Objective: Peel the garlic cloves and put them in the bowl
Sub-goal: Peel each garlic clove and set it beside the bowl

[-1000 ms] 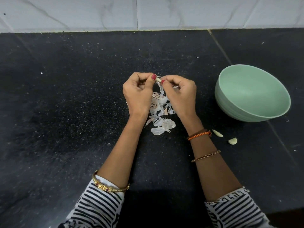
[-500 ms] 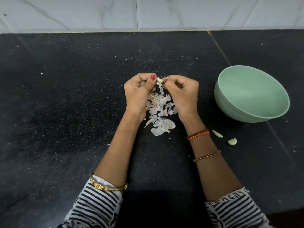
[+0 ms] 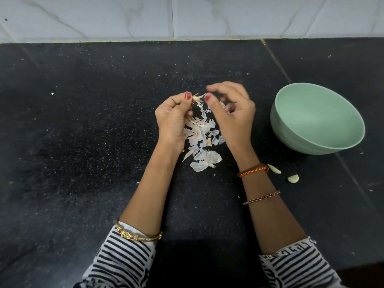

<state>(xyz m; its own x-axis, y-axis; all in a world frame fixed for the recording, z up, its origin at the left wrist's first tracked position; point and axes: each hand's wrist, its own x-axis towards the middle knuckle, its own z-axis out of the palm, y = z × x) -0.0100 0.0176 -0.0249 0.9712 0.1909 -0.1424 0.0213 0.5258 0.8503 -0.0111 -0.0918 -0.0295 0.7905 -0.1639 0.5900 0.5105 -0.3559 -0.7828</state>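
Observation:
My left hand [image 3: 172, 119] pinches a small garlic clove [image 3: 196, 98] between thumb and fingertips, with a flake of skin sticking out of it to the right. My right hand [image 3: 230, 113] is blurred just right of the clove; its fingers are loosely spread and its thumb lies close to the flake. I see nothing held in it. Below both hands lies a pile of papery garlic skins [image 3: 202, 138]. A pale green bowl [image 3: 311, 113] stands to the right, and its visible inside shows nothing. Two garlic cloves [image 3: 274, 169] [image 3: 293, 178] lie on the counter beside my right wrist.
The black speckled counter [image 3: 83, 142] runs back to a white tiled wall [image 3: 187, 17]. A seam in the counter [image 3: 276, 61] runs diagonally past the bowl. Tiny white scraps are scattered over the surface.
My right hand has let go of the clove and opened, pulling slightly right. The left hand keeps the clove pinched in about the same place.

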